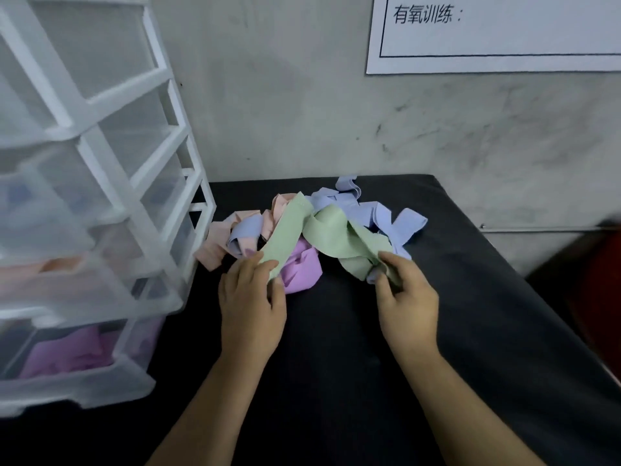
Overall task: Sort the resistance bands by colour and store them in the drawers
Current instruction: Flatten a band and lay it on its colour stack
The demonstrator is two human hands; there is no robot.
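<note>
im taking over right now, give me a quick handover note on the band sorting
Left hand: pinches one end of the pale green fabric resistance band, which lies over the pile.
Right hand: fingers grip its other end.
Pile on the black padded table: pale blue fabric bands, pink fabric bands and a purple fabric band, tangled together.
Done: in the white plastic drawer unit, the bottom drawer holds purple bands and the one above holds pink ones.
Left: store the green, then sort the rest of the pile.
</note>
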